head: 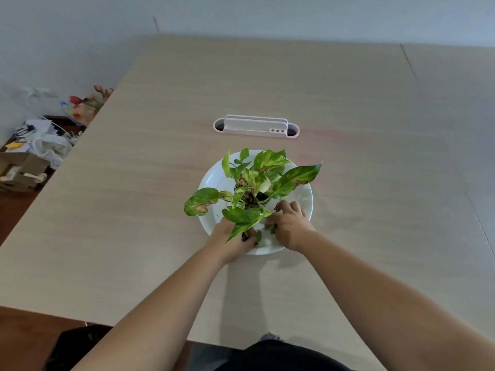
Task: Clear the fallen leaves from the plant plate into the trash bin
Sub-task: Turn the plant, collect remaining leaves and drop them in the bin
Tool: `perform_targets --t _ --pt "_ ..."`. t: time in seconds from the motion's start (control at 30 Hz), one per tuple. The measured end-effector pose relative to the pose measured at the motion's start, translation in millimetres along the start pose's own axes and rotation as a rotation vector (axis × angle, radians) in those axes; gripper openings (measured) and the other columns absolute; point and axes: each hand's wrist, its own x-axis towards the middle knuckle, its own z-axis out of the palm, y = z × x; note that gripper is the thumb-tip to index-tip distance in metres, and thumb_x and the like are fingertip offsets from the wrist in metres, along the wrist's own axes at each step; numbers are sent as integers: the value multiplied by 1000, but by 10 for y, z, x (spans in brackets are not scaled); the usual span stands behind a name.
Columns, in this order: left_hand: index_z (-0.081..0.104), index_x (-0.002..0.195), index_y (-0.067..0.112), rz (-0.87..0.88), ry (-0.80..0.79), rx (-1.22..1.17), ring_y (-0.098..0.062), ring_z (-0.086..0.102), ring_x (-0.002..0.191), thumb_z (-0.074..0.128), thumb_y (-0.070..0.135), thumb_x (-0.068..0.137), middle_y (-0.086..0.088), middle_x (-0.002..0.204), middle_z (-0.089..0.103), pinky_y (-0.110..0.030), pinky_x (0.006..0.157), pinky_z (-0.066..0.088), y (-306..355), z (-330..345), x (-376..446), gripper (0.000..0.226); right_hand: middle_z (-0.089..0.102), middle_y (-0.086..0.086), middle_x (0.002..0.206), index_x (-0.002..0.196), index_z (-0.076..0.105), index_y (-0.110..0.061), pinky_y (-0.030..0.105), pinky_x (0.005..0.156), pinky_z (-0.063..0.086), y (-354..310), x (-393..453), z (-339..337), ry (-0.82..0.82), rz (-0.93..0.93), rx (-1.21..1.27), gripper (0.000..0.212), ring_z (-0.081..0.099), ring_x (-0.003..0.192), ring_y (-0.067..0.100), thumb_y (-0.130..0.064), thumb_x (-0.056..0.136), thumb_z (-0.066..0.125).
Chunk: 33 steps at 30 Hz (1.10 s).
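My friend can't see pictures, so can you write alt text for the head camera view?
Two bare hands, left hand and right hand, gather small fallen leaves from the near side of a round white plate holding a green-and-yellow leafy potted plant on a pale wooden table. A white plastic desk organiser sits behind it.

Both hands fwd, fingers curled: left (232,241), right (290,226)
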Motion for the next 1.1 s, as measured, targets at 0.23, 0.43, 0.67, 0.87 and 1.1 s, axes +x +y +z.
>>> perform_targets --t 0.23,0.43,0.67,0.87,1.1 --pt "41 135 31 -168 75 250 -31 31 135 54 44 79 -3 139 43 -49 110 26 -107 -147 -50 59 33 -1 138 129 49 -34 35 110 21 66 -33 23 60 26 51 50 25 128 27 -17 83 49" --pt "30 147 25 -208 -47 448 -28 18 144 36 56 90 -4 150 35 -48 115 7 -201 -188 -13 66 17 10 155 142 32 -34 42 117 -8 194 -60 31 46 122 -83 54 1 145 29 -36 89 42" --pt "63 100 21 -60 97 383 -28 63 89 39 24 88 -2 89 70 -37 95 36 -44 -150 -110 26 41 7 138 137 41 -19 43 116 11 115 -81 -72 -99 13 -238 44 32 132 27 -29 94 36" --pt "58 111 18 7 43 63 -31 57 99 50 21 88 -7 107 61 -36 80 50 43 -131 -123 24 56 3 120 108 61 -11 32 74 25 -5 -111 -98 -140 -56 -215 29 37 91 20 -12 91 38" --pt "62 102 20 34 -10 55 -20 55 95 48 22 89 0 103 62 -28 73 43 6 -93 -157 19 49 3 118 127 56 -35 36 93 36 8 -138 -1 -80 -29 -65 41 47 110 28 -21 90 44"
